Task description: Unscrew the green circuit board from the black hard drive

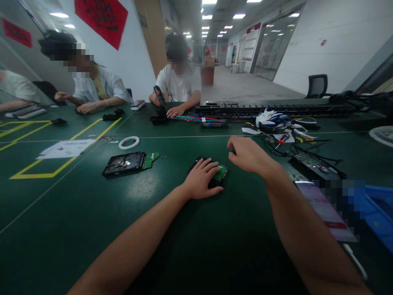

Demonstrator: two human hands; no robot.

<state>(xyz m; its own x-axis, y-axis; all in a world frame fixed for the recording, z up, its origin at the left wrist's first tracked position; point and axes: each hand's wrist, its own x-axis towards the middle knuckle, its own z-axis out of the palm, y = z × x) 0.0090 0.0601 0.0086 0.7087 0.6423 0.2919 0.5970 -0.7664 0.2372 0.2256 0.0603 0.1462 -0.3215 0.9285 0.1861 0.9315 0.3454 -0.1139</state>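
My left hand [201, 178] lies flat, fingers spread, on a black hard drive [215, 175] with a green circuit board, pressing it onto the green table [190, 241]. My right hand [248, 155] is closed around a thin screwdriver [231, 152] whose tip points down at the drive's right edge. Most of the drive is hidden under my left hand.
A second hard drive [129, 162] with a green board lies to the left, near a white tape ring [129, 142] and papers [66, 148]. Cables, a red screwdriver [282, 140] and boards crowd the right. A phone [325, 209] lies by my right arm. Two people sit across; one holds an electric screwdriver [159, 96].
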